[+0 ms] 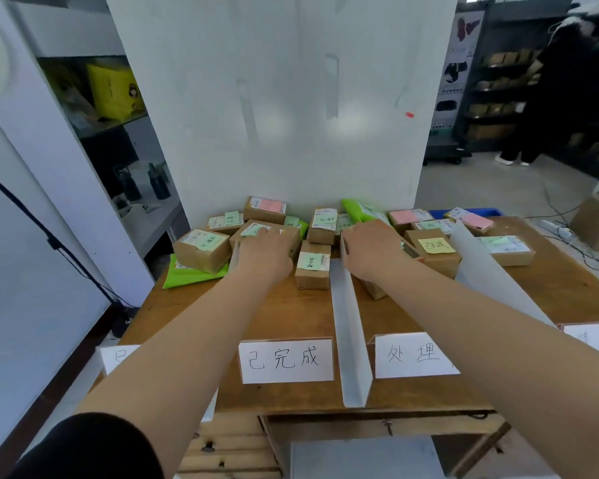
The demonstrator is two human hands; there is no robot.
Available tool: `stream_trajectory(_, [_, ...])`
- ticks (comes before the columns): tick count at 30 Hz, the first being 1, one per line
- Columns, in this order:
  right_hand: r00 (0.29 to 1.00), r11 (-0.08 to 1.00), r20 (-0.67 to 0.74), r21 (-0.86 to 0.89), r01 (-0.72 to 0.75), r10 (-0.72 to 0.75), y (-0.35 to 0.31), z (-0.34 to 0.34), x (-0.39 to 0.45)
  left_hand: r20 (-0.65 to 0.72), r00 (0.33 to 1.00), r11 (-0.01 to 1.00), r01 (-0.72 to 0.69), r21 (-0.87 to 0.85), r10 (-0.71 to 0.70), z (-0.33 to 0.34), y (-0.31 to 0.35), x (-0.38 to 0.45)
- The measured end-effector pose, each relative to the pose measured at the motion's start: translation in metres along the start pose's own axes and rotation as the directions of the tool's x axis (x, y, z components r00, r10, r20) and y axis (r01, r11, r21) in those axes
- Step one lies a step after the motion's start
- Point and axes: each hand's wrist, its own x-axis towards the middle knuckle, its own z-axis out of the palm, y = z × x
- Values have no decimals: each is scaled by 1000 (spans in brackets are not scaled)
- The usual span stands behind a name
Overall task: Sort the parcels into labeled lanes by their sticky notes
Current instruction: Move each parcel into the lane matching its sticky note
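Note:
Several brown cardboard parcels with green, pink or yellow sticky notes crowd the far half of the wooden table (291,316). My left hand (265,252) lies on top of a brown parcel with a green note (256,233) near the left divider. My right hand (370,250) covers a brown parcel (374,288) just right of the middle white divider (348,326); its fingers curl over the far edge. A small parcel with a green note (313,269) stands between my hands. White lane labels stand at the near edge, one in the middle (286,359) and one to the right (412,356).
A parcel with a yellow note (433,250) sits right of my right hand. A second divider (481,267) slants on the right. A green mailer (191,274) lies under the leftmost box. A white board (274,98) stands behind the table. A person stands far right by shelves.

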Motion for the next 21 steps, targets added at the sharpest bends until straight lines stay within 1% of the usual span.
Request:
stream_trajectory(2, [1000, 1000, -22, -4, 3, -3, 6, -1, 3, -4, 1000, 1000, 2, -2, -2, -5, 4, 2])
stream_trajectory(7, [1000, 1000, 9, -14, 24, -24, 9, 7, 18, 3, 1000, 1000, -9, -7, 9, -2, 3, 19])
stream_trajectory(9, [999, 999, 42, 16, 30, -31, 6, 16, 30, 20, 1000, 1000, -7, -9, 7, 5, 0, 30])
stream_trajectory(12, [995, 992, 103, 123, 7, -20, 0, 38, 52, 53, 998, 1000, -16, -21, 17, 21, -7, 51])
stream_trajectory(15, [982, 971, 188, 233, -56, 12, -7, 61, 76, 106, 994, 999, 6, -50, 0, 43, -15, 74])
stream_trajectory(17, [966, 941, 255, 313, -129, 48, -14, 80, 93, 146, 989, 996, 22, -83, -10, 61, -21, 90])
stream_trajectory(19, [940, 893, 326, 389, -227, 97, -20, 101, 111, 187, 982, 985, 49, -165, -17, 83, -26, 107])
stream_trajectory(21, [901, 833, 406, 438, -337, 151, -25, 125, 127, 233, 972, 955, 85, -284, -17, 108, -31, 125])
